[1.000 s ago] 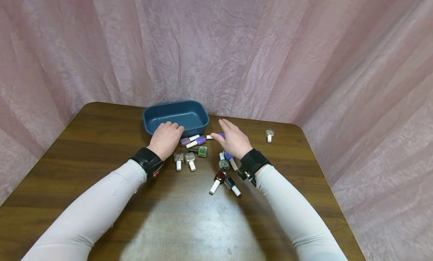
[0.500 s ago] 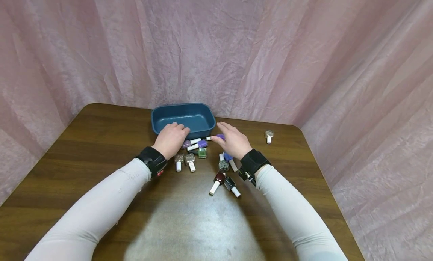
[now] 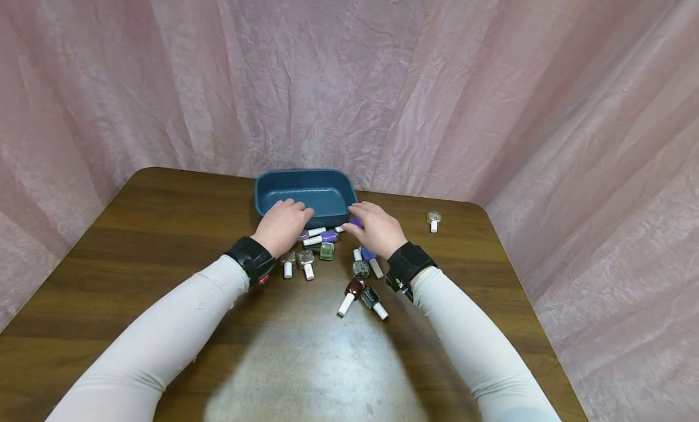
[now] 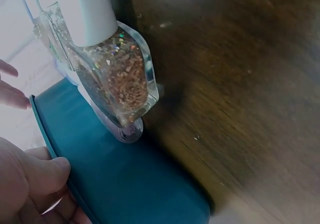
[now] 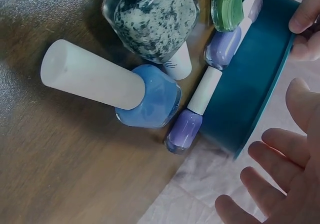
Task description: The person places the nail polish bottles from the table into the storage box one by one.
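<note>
A teal-blue plastic basin (image 3: 306, 182) stands at the back of the wooden table. My left hand (image 3: 283, 226) pinches its near rim, with the thumb (image 4: 52, 174) outside and the fingers curled over the edge. Spread and relaxed, my right hand (image 3: 377, 229) is beside the basin's right end, holding nothing. Nail polish bottles lie along the near wall: a purple one (image 5: 184, 129) by my right hand, another purple one (image 5: 222, 46) and a green one (image 5: 227, 6). A glitter bottle (image 4: 125, 78) lies below my left wrist.
Nearer the front lie a blue bottle (image 5: 152, 96), a speckled bottle (image 5: 155, 18), a dark red bottle (image 3: 354, 287) and a black bottle (image 3: 370, 296). One glitter bottle (image 3: 434, 217) lies apart at the right. A pink curtain (image 3: 349, 88) hangs behind the table's back edge.
My left hand has slid the basin to the right, toward my right hand. Purple bottles beside it have shifted slightly right. My right hand has stayed almost still.
</note>
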The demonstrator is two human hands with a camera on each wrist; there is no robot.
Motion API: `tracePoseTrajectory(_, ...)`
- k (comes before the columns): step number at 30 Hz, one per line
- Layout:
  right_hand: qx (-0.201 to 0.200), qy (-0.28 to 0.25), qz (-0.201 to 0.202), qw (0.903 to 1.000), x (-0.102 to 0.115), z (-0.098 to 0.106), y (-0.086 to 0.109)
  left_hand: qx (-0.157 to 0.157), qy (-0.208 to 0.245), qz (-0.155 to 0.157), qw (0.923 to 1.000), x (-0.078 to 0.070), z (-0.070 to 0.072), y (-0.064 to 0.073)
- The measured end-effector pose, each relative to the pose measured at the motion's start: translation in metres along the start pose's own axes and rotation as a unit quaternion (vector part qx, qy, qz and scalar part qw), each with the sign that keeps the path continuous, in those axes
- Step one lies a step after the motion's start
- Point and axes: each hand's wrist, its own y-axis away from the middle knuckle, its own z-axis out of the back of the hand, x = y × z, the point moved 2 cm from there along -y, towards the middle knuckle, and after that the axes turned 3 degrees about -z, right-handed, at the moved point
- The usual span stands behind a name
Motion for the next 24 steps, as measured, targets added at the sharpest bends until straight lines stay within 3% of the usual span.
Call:
tracePoseTrajectory(11,-0.001,0.035,0.018,0.9992,0.000,-0.002,0.001,0.003,-0.001,-0.014,0.9999,-0.002,-0.002,-0.002)
tracePoseTrajectory(24,-0.028,0.044,0.027,0.9983,-0.008,-0.003,0.003,0.003,0.006,-0.031,0.9995,-0.011,-0.004,-0.007)
